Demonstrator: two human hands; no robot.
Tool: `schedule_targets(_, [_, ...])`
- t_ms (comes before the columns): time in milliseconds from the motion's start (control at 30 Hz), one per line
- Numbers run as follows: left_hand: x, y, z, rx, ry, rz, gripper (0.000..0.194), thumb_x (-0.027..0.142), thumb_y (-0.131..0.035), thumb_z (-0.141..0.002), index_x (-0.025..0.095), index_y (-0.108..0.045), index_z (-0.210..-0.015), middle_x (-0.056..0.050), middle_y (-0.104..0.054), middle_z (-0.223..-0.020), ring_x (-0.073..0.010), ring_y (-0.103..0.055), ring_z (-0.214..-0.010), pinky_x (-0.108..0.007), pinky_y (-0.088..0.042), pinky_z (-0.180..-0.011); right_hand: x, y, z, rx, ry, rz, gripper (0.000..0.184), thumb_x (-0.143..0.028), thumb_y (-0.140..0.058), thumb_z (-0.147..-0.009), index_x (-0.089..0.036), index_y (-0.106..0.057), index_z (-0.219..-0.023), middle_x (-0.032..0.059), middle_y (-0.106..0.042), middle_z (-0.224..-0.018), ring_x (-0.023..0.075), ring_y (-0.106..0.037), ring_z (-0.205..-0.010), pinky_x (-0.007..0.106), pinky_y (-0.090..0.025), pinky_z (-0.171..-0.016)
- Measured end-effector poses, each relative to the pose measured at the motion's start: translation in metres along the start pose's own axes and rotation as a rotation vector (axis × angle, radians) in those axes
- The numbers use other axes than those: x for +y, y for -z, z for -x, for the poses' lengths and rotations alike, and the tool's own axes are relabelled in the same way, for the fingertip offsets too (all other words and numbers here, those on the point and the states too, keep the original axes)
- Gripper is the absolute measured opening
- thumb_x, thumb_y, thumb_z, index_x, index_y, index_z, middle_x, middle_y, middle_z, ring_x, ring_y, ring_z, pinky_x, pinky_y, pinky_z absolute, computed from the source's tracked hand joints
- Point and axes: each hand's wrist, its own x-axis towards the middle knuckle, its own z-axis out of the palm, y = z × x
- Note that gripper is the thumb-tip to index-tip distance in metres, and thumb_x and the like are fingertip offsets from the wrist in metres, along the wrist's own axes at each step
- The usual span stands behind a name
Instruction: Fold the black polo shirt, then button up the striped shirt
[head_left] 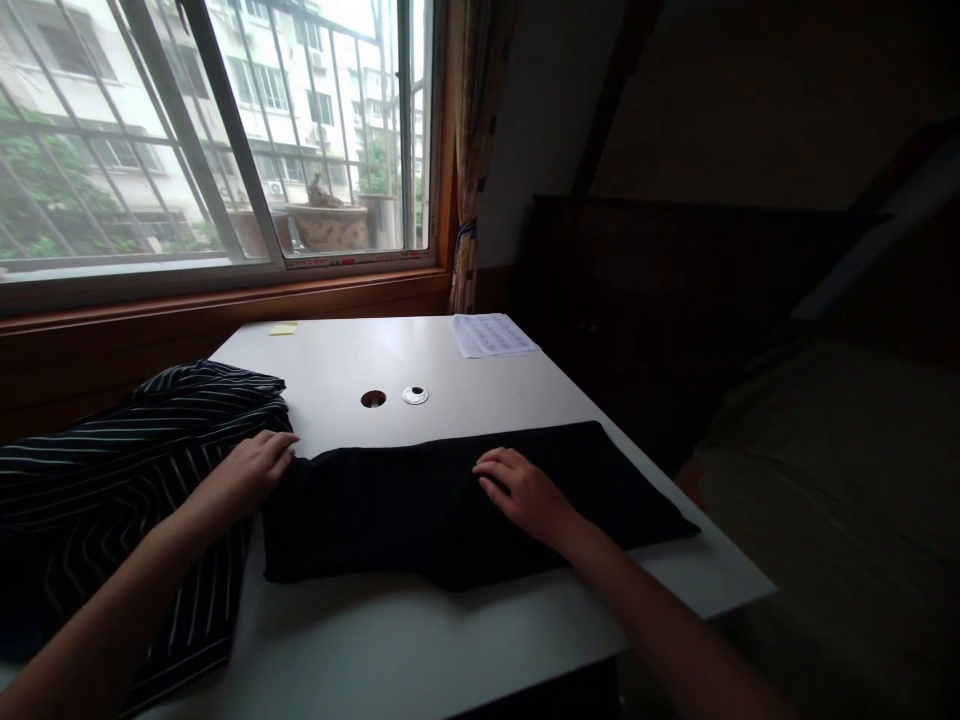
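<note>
A dark, nearly black piece of folded cloth point(375, 515) lies spread lengthwise across the white table; the dim light hides what kind of garment it is. My left hand point(259, 468) rests at its upper left corner, fingers stretched out over the edge and the thumb mostly hidden. On the middle of the cloth, right of centre, lies my right hand point(525, 492), palm down with loosely bent, slightly parted fingers. A black garment with white stripes point(150, 480) is heaped at the left, under and beside my left forearm.
The white table point(330, 640) has a round cable hole point(373, 399) and a loose round cover point(415, 395) beside it. Printed sheets point(493, 335) and a yellow note point(283, 328) lie at the far edge. Beyond are a barred window point(225, 130) and a tied curtain point(472, 150).
</note>
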Motion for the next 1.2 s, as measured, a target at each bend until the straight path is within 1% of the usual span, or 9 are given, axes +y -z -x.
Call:
schedule_targets(100, [-0.016,-0.011,-0.017,-0.156,0.157,0.082,0.051,0.048,-0.045,-0.086,0.013,-0.064,-0.117,-0.015,-0.068,-0.113,-0.0301,-0.064,-0.107,-0.040,-0.048,-0.098,0.026,-0.009,-0.019,-0.018,-0.043,0.103,0.027,-0.026,-0.054,-0.096,-0.022,-0.064,-0.121,0.0093,-0.059,-0.125,0.0228,-0.056,-0.118,0.042,-0.046,-0.105])
schedule_targets(200, [-0.025,-0.013,-0.018,-0.215,0.191,0.162,0.052,0.057,-0.055,-0.077,0.016,-0.069,-0.107,-0.013,-0.069,-0.106,-0.0307,-0.065,-0.102,-0.037,-0.051,-0.092,0.048,-0.021,-0.027,-0.087,-0.099,0.193,0.037,-0.032,-0.054,-0.096,-0.022,-0.058,-0.132,0.0116,-0.053,-0.137,0.0255,-0.051,-0.128,0.046,-0.042,-0.110])
schedule_targets(300, [-0.029,-0.016,-0.009,-0.149,0.192,0.179,0.041,0.053,-0.055,-0.078,0.019,-0.070,-0.095,-0.010,-0.067,-0.099,-0.0288,-0.065,-0.096,-0.036,-0.052,-0.087,0.061,-0.030,-0.025,-0.125,-0.113,0.227,0.040,-0.036,-0.050,-0.098,-0.025,-0.055,-0.137,0.0106,-0.051,-0.142,0.0258,-0.047,-0.133,0.047,-0.037,-0.114])
schedule_targets(433, [-0.027,-0.026,0.003,0.026,0.270,0.064,0.031,0.040,-0.049,-0.086,0.018,-0.067,-0.096,-0.010,-0.059,-0.097,-0.0259,-0.062,-0.093,-0.035,-0.051,-0.083,0.065,-0.034,-0.020,-0.118,-0.091,0.242,0.042,-0.036,-0.046,-0.099,-0.026,-0.053,-0.139,0.0090,-0.049,-0.146,0.0252,-0.043,-0.137,0.048,-0.033,-0.117])
schedule_targets(700, [-0.010,-0.021,0.009,-0.004,0.232,-0.122,0.027,0.028,-0.043,-0.092,0.017,-0.065,-0.103,-0.009,-0.054,-0.099,-0.0214,-0.062,-0.083,-0.031,-0.050,-0.078,0.065,-0.034,-0.021,-0.136,-0.089,0.249,0.044,-0.036,-0.046,-0.099,-0.025,-0.052,-0.141,0.0086,-0.048,-0.149,0.0249,-0.040,-0.140,0.048,-0.030,-0.119])
schedule_targets(833, [0.015,-0.007,0.004,0.066,0.065,-0.209,0.036,0.022,-0.040,-0.094,0.015,-0.064,-0.119,-0.015,-0.059,-0.114,-0.0277,-0.062,-0.102,-0.039,-0.048,-0.092,0.064,-0.036,-0.020,-0.124,-0.085,0.250,0.044,-0.035,-0.046,-0.098,-0.025,-0.053,-0.140,0.0080,-0.048,-0.149,0.0251,-0.041,-0.140,0.048,-0.030,-0.119])
schedule_targets(933, [0.051,-0.010,-0.007,0.123,-0.118,-0.175,0.042,0.030,-0.036,-0.100,0.015,-0.058,-0.132,-0.016,-0.055,-0.137,-0.0306,-0.050,-0.128,-0.045,-0.040,-0.108,0.064,-0.036,-0.020,-0.129,-0.088,0.257,0.044,-0.036,-0.045,-0.099,-0.024,-0.053,-0.140,0.0082,-0.048,-0.149,0.0254,-0.041,-0.140,0.048,-0.030,-0.119])
schedule_targets(1067, [0.100,-0.040,-0.022,0.051,-0.245,-0.159,0.055,0.049,-0.035,-0.102,0.017,-0.045,-0.146,-0.012,-0.041,-0.154,-0.0307,-0.030,-0.146,-0.049,-0.028,-0.117,0.063,-0.035,-0.020,-0.162,-0.099,0.267,0.046,-0.037,-0.043,-0.100,-0.023,-0.051,-0.142,0.0084,-0.045,-0.152,0.0254,-0.038,-0.143,0.047,-0.028,-0.120])
schedule_targets(1200, [0.112,-0.072,-0.022,-0.028,-0.165,-0.202,0.062,0.054,-0.034,-0.101,0.017,-0.039,-0.151,-0.013,-0.036,-0.157,-0.0299,-0.027,-0.148,-0.050,-0.016,-0.121,0.064,-0.031,-0.019,-0.216,-0.114,0.257,0.049,-0.041,-0.039,-0.101,-0.025,-0.044,-0.148,0.0070,-0.037,-0.157,0.0244,-0.031,-0.147,0.048,-0.024,-0.121])
